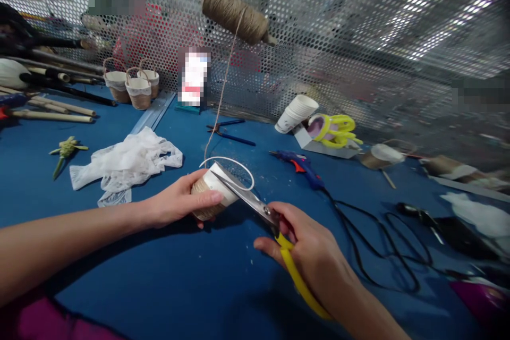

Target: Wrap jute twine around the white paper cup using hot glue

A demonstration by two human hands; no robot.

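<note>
My left hand [179, 202] is wrapped round a paper cup [209, 183], tilted, with brown twine wound about its lower wall. My right hand [313, 249] grips scissors [255, 203] with yellow handles. Their blades lie across the cup's white upper part, at its edge. A thin white ring [252, 176], which looks like a strip of the cup's rim, loops out beyond the blades. From the cup a strand of twine [223, 90] runs up to a twine spool [227, 10] on a stick at the mesh panel.
White lace [133, 162] lies left of the cup. Pliers [231, 133] and a blue glue gun [298, 164] with a black cord lie beyond. Small twine baskets [138, 93] and a phone [193, 77] stand at the back. Stacked paper cups [295, 114] lean right, beside yellow-handled scissors [337, 130].
</note>
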